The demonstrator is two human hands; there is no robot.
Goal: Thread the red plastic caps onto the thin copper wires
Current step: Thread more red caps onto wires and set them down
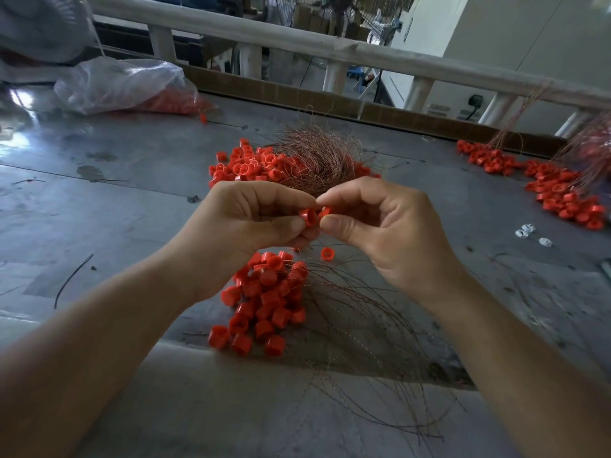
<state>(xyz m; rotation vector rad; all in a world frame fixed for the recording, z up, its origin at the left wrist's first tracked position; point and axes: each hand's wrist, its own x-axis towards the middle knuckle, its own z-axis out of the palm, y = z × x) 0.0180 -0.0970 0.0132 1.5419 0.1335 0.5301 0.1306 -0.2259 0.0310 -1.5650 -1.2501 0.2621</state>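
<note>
My left hand (pixel 254 219) pinches a red plastic cap (pixel 308 217) between thumb and fingers, above the middle of the grey table. My right hand (pixel 380 223) meets it, thumb and forefinger pinched at the cap's right side beside a second red cap (pixel 325 211); the wire there is too thin to see. Below the hands lies a heap of caps on wires (pixel 264 302), with copper wires (pixel 363 342) fanning toward me. One single cap (pixel 327 253) lies by itself. Behind the hands sits a bundle of loose copper wire (pixel 317 160) next to loose caps (pixel 244 165).
A clear plastic bag of red caps (pixel 132 84) lies at the back left. More caps with wires (pixel 549 183) spread along the right side. Small white scraps (pixel 529 231) lie near them. A white rail (pixel 297 38) runs behind the table (pixel 115 180).
</note>
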